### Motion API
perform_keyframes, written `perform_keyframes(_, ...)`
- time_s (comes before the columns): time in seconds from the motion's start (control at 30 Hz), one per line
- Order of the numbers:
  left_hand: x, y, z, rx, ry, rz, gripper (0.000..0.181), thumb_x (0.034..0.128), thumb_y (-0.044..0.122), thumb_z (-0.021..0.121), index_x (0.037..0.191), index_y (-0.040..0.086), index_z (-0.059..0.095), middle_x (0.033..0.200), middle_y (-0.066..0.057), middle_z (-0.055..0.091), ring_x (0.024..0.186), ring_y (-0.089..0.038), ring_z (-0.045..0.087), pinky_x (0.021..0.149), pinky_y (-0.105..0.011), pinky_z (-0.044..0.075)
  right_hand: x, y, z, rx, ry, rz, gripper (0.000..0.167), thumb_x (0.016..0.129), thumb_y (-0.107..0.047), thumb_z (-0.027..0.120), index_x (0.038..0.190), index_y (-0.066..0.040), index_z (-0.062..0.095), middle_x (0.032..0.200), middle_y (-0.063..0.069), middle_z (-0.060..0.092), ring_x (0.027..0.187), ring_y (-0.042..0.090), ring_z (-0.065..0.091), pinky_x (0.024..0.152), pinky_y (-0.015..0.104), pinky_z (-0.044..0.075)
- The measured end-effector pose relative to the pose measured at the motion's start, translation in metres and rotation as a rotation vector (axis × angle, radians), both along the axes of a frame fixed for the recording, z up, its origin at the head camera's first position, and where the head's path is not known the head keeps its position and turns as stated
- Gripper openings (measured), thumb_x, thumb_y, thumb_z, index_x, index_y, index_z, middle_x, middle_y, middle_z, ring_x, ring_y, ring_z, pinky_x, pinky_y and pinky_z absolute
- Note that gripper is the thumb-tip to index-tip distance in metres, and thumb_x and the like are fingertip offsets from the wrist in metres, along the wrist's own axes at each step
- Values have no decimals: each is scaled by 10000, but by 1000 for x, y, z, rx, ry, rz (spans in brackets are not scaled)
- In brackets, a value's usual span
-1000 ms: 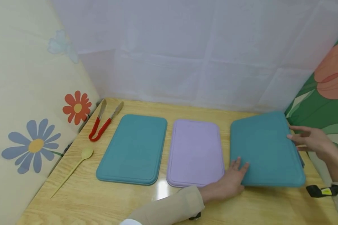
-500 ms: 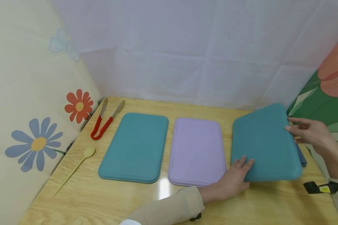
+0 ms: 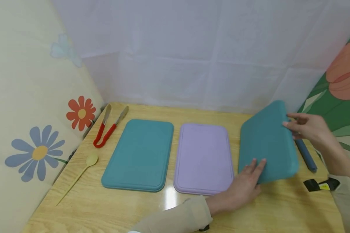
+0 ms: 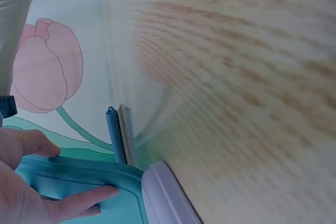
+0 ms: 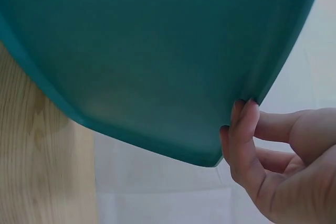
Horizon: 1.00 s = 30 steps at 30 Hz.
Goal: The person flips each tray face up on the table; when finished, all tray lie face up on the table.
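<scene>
A teal tray (image 3: 265, 145) stands tilted at the right of the table, its right side raised and its left edge low beside a lilac tray (image 3: 204, 158). My right hand (image 3: 309, 129) pinches the raised edge between thumb and fingers, which the right wrist view shows at the tray's underside (image 5: 157, 51). The fingers of my left hand (image 3: 245, 184) lie nearly straight against the tray's near left part; in the left wrist view they touch the teal face (image 4: 126, 208). A second teal tray (image 3: 138, 155) lies flat to the left of the lilac one.
Red-handled tongs (image 3: 106, 134) and a yellow spoon (image 3: 83, 173) lie at the table's left side. A dark blue rod (image 3: 306, 155) lies at the right, with a pale rod (image 4: 127, 135) next to it. A pale cloth (image 3: 175, 58) hangs behind the table.
My right hand has moved left and upward, tipping the teal tray steeper. More of the dark blue rod now shows. The left hand has stayed at the tray's near left part.
</scene>
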<state>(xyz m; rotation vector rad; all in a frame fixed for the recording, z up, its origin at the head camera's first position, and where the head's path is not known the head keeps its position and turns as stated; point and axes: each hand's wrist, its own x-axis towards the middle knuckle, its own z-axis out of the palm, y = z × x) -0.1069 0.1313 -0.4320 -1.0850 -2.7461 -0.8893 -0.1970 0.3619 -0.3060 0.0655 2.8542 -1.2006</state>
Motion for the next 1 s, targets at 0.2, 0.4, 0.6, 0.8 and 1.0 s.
perform_keyframes(0.2, 0, 1, 2, 74, 36, -11, 892, 875, 129, 662, 1562, 163, 94, 1514, -215, 314, 1256, -329, 495, 945, -355, 495, -5, -10, 4, 10, 20, 6, 724, 935, -414, 600, 1458, 27, 363, 916, 16, 601, 680, 87, 608, 633, 287, 571)
perform_keyframes(0.4, -1, 0, 8, 120, 56, -42, 919, 880, 119, 646, 1560, 151, 29, 1515, -244, 291, 1297, -298, 450, 1012, -351, 438, -7, -19, 5, -39, 28, -6, 712, 931, -391, 615, 1447, 38, 377, 916, -28, 581, 685, 75, 604, 626, 296, 576)
perform_keyframes(0.6, -3, 0, 20, 179, 25, -72, 915, 909, 121, 607, 1553, 185, -39, 1537, -236, 242, 1324, -299, 408, 990, -339, 459, -9, -28, 6, -79, 37, -9, 714, 923, -396, 626, 1446, 27, 386, 886, -65, 591, 720, 42, 597, 639, 288, 576)
perform_keyframes(0.8, -6, 0, 34, 232, 28, -107, 864, 951, 153, 558, 1546, 184, -68, 1544, -250, 203, 1349, -247, 366, 896, -206, 488, -12, -35, 7, -79, 43, -14, 699, 922, -395, 627, 1449, 4, 397, 926, -61, 593, 734, 15, 592, 641, 265, 573)
perform_keyframes(1.0, -8, 0, 47, 226, 42, -88, 855, 958, 194, 565, 1554, 210, -48, 1530, -268, 231, 1233, -198, 504, 754, -121, 494, -14, -40, 7, -84, 55, -12, 674, 930, -379, 619, 1448, -6, 405, 964, -23, 596, 730, 24, 597, 641, 261, 574)
